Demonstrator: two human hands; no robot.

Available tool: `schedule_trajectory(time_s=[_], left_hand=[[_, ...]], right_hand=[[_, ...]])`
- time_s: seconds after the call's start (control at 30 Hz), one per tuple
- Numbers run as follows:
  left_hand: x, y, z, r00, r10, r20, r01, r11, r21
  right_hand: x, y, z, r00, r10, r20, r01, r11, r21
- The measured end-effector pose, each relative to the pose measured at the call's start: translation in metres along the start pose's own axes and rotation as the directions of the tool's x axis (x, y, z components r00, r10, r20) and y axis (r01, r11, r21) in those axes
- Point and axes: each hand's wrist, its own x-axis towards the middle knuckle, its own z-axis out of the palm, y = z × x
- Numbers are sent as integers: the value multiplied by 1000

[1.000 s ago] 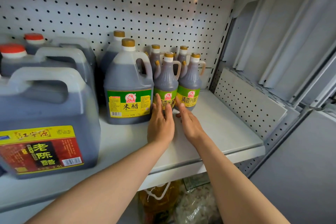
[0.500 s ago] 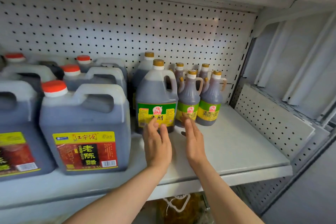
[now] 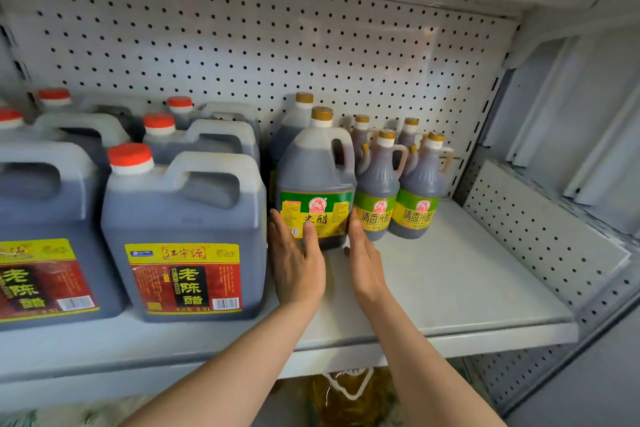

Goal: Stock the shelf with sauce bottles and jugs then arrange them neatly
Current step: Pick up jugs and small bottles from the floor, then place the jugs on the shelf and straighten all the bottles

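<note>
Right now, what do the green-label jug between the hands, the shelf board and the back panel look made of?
Green-label jug: translucent plastic, it seems, since the dark liquid shows through the moulded handle and body; glossy printed label; gold cap.
Shelf board: probably painted sheet metal, smooth pale grey, with a folded front lip.
Back panel: the same pale painted finish, punched with regular holes; likely metal pegboard.

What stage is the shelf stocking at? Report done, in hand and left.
Done: red-capped jugs stand in rows on the left of the shelf, small bottles grouped at the back. In hand: left hand and right hand flank the green-label jug, fingers straight, apparently squaring it. Left: the shelf's right side is bare.
</note>
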Motion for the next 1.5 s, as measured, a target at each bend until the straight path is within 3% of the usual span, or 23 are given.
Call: schedule_trajectory(time_s=[0.17, 0.77, 1.37, 1.5], left_hand=[[-2, 1, -1, 1000, -1, -14, 2, 1000, 18], [-4, 5, -6, 999, -45, 5, 45, 999, 18], [-27, 50, -73, 923, 23, 383, -7, 999, -44], [-53, 60, -107, 873, 104, 477, -16, 983, -185]], right_hand=[[3, -4, -2, 1000, -2, 23, 4, 997, -82], [0, -2, 0, 999, -23, 24, 23, 999, -24], [-19, -28, 10, 999, 25, -19, -24, 998, 54], [-44, -48, 19, 995, 32, 95, -41, 995, 96]])
